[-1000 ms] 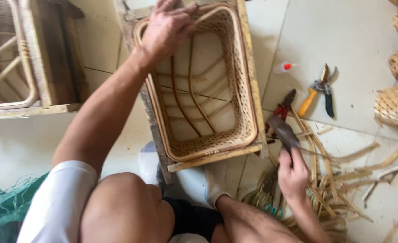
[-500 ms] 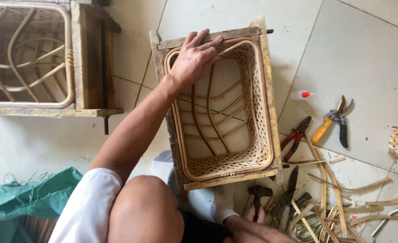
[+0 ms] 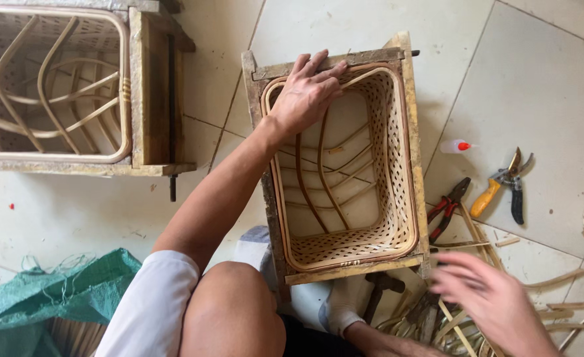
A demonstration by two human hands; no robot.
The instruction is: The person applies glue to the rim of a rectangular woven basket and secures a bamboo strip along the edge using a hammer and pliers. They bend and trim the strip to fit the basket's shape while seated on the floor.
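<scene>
A rectangular woven bamboo basket (image 3: 397,165) sits inside a wooden mould frame (image 3: 412,79) on the tiled floor in front of my knees. My left hand (image 3: 305,92) lies flat on the basket's far rim, fingers stretched over the frame's top edge. My right hand (image 3: 490,301) hovers blurred at the lower right with fingers spread and nothing in it, over loose bamboo strips (image 3: 569,284). A dark hammer (image 3: 381,285) lies on the floor by the frame's near edge, left of that hand.
Red-handled pliers (image 3: 447,208), yellow-handled pruning shears (image 3: 503,188) and a small glue bottle (image 3: 454,146) lie right of the frame. A second basket in a wooden frame (image 3: 140,92) stands at the upper left. A green mesh bag (image 3: 54,297) lies lower left.
My right hand let go of the dark hammer, which now lies by the frame, and has moved right over the strips. The view shifted, and my left hand stayed on the far rim.
</scene>
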